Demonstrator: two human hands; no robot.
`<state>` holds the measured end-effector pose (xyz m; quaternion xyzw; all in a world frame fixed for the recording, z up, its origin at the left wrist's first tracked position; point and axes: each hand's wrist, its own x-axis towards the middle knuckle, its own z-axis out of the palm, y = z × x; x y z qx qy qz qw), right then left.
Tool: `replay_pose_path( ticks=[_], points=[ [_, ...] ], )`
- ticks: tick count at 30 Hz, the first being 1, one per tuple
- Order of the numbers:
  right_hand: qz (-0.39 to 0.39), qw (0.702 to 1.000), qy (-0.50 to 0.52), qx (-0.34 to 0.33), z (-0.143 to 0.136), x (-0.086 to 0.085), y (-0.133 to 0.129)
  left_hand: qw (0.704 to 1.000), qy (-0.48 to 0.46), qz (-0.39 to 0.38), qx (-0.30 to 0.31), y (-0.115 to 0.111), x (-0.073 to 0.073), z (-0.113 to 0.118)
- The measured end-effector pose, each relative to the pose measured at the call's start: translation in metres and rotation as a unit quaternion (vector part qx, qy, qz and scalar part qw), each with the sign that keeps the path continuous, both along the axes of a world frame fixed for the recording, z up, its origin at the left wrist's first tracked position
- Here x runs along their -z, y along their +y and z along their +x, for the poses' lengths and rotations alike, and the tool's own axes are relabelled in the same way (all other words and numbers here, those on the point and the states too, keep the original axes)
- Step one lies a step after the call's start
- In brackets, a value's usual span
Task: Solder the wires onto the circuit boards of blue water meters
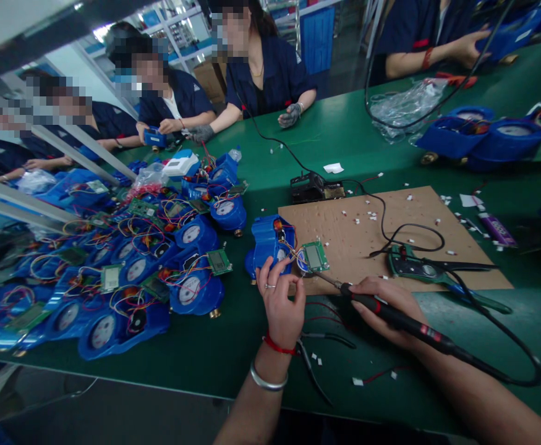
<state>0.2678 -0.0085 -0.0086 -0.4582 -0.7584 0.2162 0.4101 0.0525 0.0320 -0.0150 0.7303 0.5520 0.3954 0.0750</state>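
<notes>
My right hand [388, 306] grips a black soldering iron [391, 315], its metal tip reaching the lower edge of a small green circuit board [316, 255] with a grey display. Close to that edge, the thumb and forefinger of my left hand [279, 296] are pinched together; what they hold is too small to make out. Thin coloured wires run from the board to a blue water meter [270, 238], which my left fingers partly cover. The board lies at the left part of a brown cardboard sheet [344, 228].
Many wired blue meters [135, 269] crowd the left side. Pliers [319, 355] lie open below my left hand. A green-handled tool [418, 269] lies on the cardboard, with a black stand [314, 186] behind it. White connectors are scattered about. Co-workers [263, 80] sit across the green table [251, 148].
</notes>
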Motion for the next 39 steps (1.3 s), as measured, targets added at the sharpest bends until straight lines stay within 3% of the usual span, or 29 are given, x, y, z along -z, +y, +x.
replay_pose_path(
  ticks=[23, 39],
  points=[
    [-0.001, 0.999, 0.025, 0.027, 0.0017, -0.0052, -0.0041, 1.0, -0.004, -0.004, 0.001, 0.0003, -0.0021, -0.0001],
    [-0.005, 1.0, 0.016, 0.01, 0.002, -0.0008, -0.0025, 1.0, -0.007, 0.004, 0.004, 0.0013, 0.0, -0.0002]
  ],
)
